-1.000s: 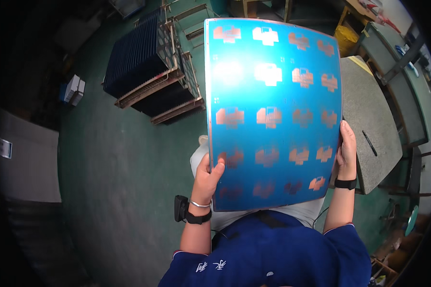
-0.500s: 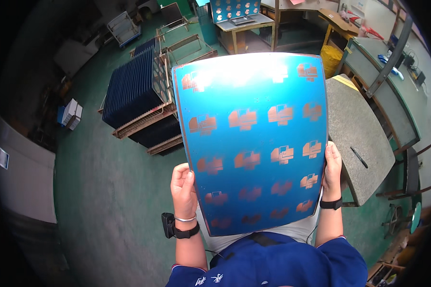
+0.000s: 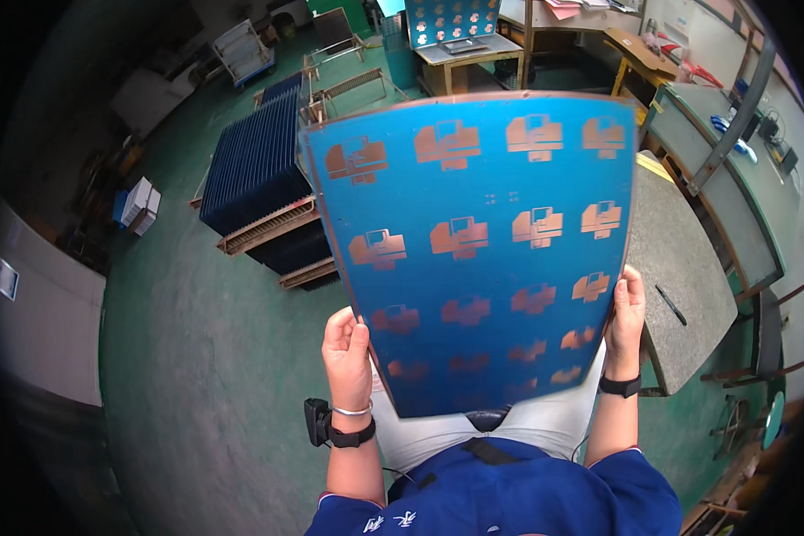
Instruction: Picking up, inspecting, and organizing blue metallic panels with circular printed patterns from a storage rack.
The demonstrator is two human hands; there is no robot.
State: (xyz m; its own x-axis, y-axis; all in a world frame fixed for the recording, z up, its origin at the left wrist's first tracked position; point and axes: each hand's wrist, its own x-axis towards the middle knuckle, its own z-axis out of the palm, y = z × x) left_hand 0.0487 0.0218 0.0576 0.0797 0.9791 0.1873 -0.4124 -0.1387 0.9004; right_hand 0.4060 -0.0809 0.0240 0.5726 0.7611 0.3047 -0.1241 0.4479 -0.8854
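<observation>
A large blue panel with rows of copper-coloured circuit patterns, a circuit board panel (image 3: 487,277), is held up in front of me, its far edge raised. My left hand (image 3: 347,350) grips its left edge, thumb on the near side and fingers curled. On the opposite edge my right hand (image 3: 627,313) is closed in the same way, its fingers partly hidden behind the panel. The lower rows of patterns look darker and blurred.
To the left stands a metal rack (image 3: 268,228) packed with dark blue panels. A grey-topped table (image 3: 688,259) with a black pen (image 3: 671,305) is at my right. Farther back, another patterned blue panel (image 3: 451,20) leans on a small table (image 3: 469,52). White boxes (image 3: 140,205) lie on the green floor.
The panel has tilted between my hands, its far edge coming closer and its near edge moving away from me. The bright glare across its top has gone. Both hands keep their hold.
</observation>
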